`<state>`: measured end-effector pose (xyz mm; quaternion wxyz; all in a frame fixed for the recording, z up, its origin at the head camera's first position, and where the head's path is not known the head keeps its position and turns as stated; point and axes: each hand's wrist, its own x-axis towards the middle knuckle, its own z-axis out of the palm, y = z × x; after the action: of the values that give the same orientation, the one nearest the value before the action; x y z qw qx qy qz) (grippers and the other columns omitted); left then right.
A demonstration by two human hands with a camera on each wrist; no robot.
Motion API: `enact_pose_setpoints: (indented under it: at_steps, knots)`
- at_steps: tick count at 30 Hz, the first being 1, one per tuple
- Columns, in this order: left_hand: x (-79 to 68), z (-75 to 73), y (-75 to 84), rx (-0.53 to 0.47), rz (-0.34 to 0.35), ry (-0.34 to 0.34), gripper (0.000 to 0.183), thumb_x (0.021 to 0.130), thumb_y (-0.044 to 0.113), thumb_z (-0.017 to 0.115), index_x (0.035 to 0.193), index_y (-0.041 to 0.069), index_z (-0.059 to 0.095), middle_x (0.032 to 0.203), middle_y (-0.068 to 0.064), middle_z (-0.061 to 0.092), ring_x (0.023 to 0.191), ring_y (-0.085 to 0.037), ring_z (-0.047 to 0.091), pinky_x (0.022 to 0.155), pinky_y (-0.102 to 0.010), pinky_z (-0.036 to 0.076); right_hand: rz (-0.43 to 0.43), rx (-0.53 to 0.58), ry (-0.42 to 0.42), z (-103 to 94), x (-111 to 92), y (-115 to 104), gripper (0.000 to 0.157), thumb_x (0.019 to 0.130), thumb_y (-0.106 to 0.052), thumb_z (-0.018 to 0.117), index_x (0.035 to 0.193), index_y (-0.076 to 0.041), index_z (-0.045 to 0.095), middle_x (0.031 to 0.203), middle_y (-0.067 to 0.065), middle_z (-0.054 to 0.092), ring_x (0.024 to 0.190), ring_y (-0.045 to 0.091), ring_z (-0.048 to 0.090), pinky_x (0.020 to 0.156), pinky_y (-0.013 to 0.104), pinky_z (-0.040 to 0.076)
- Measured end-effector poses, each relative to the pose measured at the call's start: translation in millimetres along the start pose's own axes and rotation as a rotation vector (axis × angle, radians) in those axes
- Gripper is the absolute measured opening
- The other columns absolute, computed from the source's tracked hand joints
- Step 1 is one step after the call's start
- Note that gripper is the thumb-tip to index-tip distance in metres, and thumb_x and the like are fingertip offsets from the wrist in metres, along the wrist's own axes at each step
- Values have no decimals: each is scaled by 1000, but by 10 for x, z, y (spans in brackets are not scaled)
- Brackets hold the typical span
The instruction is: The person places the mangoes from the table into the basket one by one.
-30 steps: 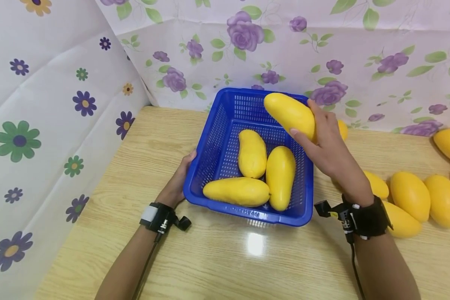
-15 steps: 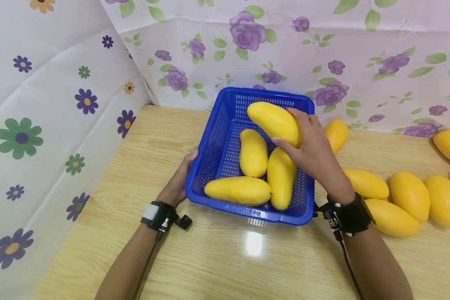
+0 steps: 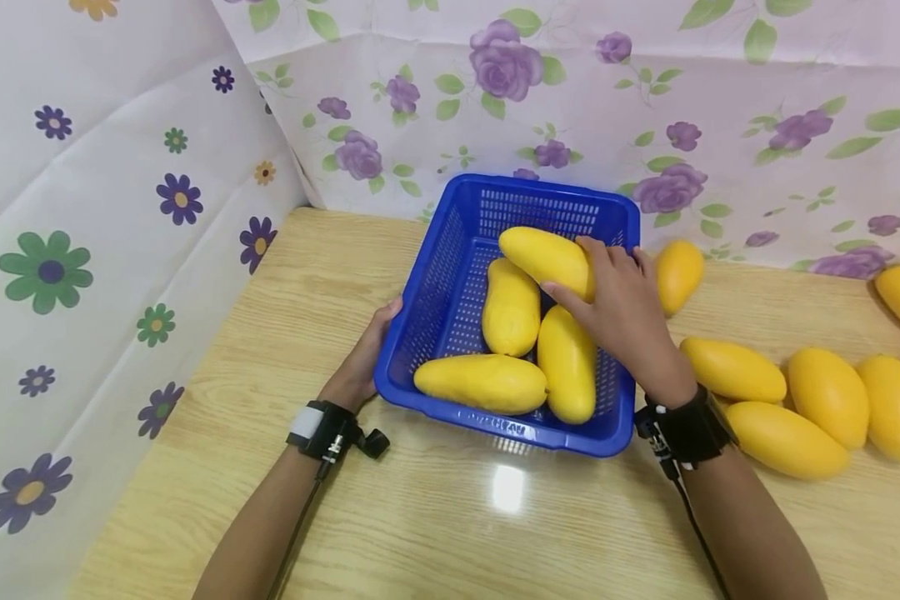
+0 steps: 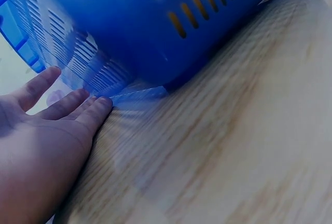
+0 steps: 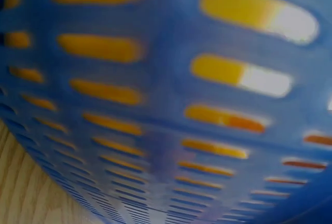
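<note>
A blue plastic basket (image 3: pixel 437 292) stands on the table with three yellow mangoes lying on its floor: one at the front (image 3: pixel 480 384), one in the middle (image 3: pixel 512 310) and one at the right (image 3: pixel 567 371). Inside the basket, my right hand (image 3: pixel 630 312) holds another mango (image 3: pixel 543 253) between thumb and fingers, just over the middle and right ones. Whether it touches them I cannot tell. My left hand (image 3: pixel 363 358) is at the basket's left side; in the left wrist view its extended fingers (image 4: pixel 67 105) touch or nearly touch the slotted wall.
Right of the basket lie several more mangoes (image 3: pixel 828 396) on the wooden table (image 3: pixel 570 533). One mango (image 3: pixel 678 277) sits close to the basket's right wall. Flowered sheets (image 3: pixel 420 83) rise behind and at the left. The right wrist view is filled by the basket's slotted wall (image 5: pixel 166 79).
My right hand has brought its mango from over the basket's right rim leftward and down among the other mangoes. The left hand has stayed at the basket's side.
</note>
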<state>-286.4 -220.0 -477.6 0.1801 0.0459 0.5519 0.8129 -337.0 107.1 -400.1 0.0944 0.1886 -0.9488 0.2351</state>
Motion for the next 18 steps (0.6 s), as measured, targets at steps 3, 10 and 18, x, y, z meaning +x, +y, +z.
enact_pose_setpoints:
  at_steps: [3, 10, 18]
  knots:
    - [9, 8, 7, 6, -7, 0, 73, 98, 57, 39, 155, 13, 29, 142, -23, 40, 120, -30, 49, 97, -40, 45, 19, -34, -33, 1, -15, -6, 79, 93, -58, 54, 147, -2, 41, 129, 30, 54, 121, 43, 46, 111, 58, 12]
    - [7, 24, 16, 11, -21, 13, 77, 95, 60, 42, 156, 15, 28, 144, -21, 39, 123, -30, 46, 99, -40, 44, -6, -96, -42, 11, -55, -6, 79, 94, -50, 57, 150, 2, 35, 132, 33, 51, 127, 46, 42, 113, 60, 10]
    - [-21, 55, 35, 33, -14, -17, 74, 97, 59, 37, 158, 18, 24, 150, -24, 32, 128, -35, 41, 102, -44, 41, -26, -155, -32, 64, -93, -15, 76, 95, -43, 60, 153, -3, 33, 128, 31, 56, 120, 46, 51, 114, 60, 2]
